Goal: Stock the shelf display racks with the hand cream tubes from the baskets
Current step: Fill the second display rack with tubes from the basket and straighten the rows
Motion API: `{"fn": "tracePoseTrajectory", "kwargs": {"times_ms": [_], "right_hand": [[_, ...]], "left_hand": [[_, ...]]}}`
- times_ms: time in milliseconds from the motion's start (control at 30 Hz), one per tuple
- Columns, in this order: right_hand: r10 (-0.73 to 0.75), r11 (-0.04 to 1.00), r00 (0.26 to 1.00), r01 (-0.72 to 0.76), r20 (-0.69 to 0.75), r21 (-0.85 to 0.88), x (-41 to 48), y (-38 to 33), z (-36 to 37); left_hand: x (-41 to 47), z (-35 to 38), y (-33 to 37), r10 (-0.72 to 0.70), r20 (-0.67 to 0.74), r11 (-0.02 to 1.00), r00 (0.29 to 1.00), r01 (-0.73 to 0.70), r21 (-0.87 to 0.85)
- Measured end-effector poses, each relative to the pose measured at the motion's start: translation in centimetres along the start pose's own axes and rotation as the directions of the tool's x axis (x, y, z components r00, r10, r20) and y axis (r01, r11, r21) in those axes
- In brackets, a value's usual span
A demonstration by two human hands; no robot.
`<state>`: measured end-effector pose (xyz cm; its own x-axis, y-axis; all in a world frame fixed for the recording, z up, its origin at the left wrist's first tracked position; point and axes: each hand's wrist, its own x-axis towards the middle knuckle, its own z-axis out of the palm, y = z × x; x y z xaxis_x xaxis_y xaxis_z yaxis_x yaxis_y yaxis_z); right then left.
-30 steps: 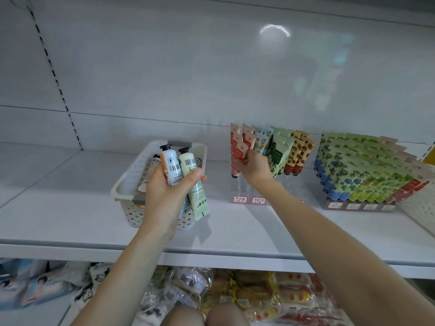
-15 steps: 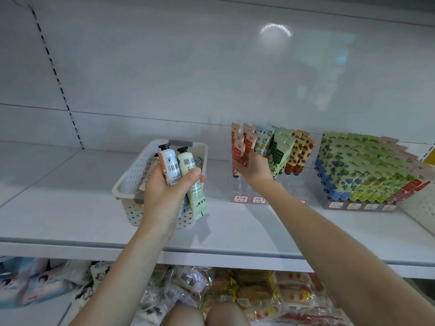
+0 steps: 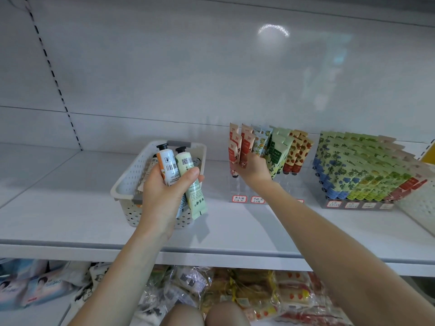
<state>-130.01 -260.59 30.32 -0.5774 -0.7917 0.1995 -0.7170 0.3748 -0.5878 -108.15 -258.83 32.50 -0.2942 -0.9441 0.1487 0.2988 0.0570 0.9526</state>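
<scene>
On the white shelf (image 3: 70, 220), left of centre: perforated basket (image 3: 131, 180), more tubes inside but mostly hidden behind the left hand (image 3: 164, 196). Gripped in that hand, just above the basket's near rim: orange-and-white tube (image 3: 167, 164) and pale green tube (image 3: 196, 203), side by side, black caps up and away, long axes near upright, green one tilted with crimped end down-right. Possibly a third behind them, can't tell. Right of the basket: clear rack (image 3: 237, 187), price labels (image 3: 239, 198) on the front, tubes standing crimp-up, caps down, leaning back. Pinched at its lower end by the right hand (image 3: 253, 168): red tube (image 3: 246, 147) in the second column, same lean as its neighbours. Further right, well apart: second rack (image 3: 357, 204), packed full. At the far right edge: another white basket (image 3: 421, 203). Below the shelf: snack packets (image 3: 235, 292) and wipes packs (image 3: 35, 285).
</scene>
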Motion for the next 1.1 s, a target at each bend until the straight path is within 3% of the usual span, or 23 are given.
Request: {"fn": "tracePoseTrajectory", "kwargs": {"times_ms": [200, 367, 433, 500, 567, 633, 867, 1000, 1100], "right_hand": [[-0.002, 0.999, 1.0, 0.003, -0.026, 0.043, -0.1, 0.3, 0.0], [-0.083, 0.949, 0.982, 0.131, -0.172, 0.288, -2.4, -0.4, -2.0], [-0.096, 0.878, 0.988, 0.141, -0.121, 0.458, -4.5, -1.2, -3.2], [-0.117, 0.79, 0.991, 0.052, 0.066, 0.611, -6.9, -2.1, -4.2], [-0.144, 0.733, 0.957, -0.067, 0.251, 0.676, -9.0, -2.6, -4.8], [-0.175, 0.684, 0.926, -0.13, 0.335, 0.718, -10.6, -2.8, -5.1], [-0.162, 0.438, 0.908, -0.284, 0.386, 0.853, -13.0, -2.4, -7.4], [-0.129, 0.296, 0.897, -0.371, 0.422, 0.88, -13.6, -2.1, -9.0], [-0.14, 0.18, 0.917, -0.346, 0.373, 0.921, -13.8, -1.9, -9.7]], "left_hand": [[-0.1, 0.4, 0.3, -0.01, -0.008, 1.0, 1.0, 0.01, -0.022], [-0.1, 1.0, 1.1, -0.11, -0.004, 0.98, 0.994, 0.107, -0.17], [-0.3, 1.3, 1.6, -0.132, 0.02, 0.962, 0.991, 0.133, -0.24], [-0.7, 1.8, 2.0, -0.142, 0.053, 0.938, 0.988, 0.151, -0.311], [-1.2, 2.3, 2.3, -0.131, 0.073, 0.925, 0.989, 0.149, -0.349], [-1.7, 2.8, 2.3, -0.11, 0.076, 0.925, 0.991, 0.13, -0.356], [-2.7, 2.8, 2.9, 0.012, 0.051, 0.936, 0.999, 0.007, -0.351], [-3.1, 2.4, 2.9, 0.089, 0.049, 0.984, 0.995, -0.08, -0.159], [-3.6, 2.7, 2.3, 0.059, 0.02, 0.997, 0.998, -0.057, -0.06]]}}
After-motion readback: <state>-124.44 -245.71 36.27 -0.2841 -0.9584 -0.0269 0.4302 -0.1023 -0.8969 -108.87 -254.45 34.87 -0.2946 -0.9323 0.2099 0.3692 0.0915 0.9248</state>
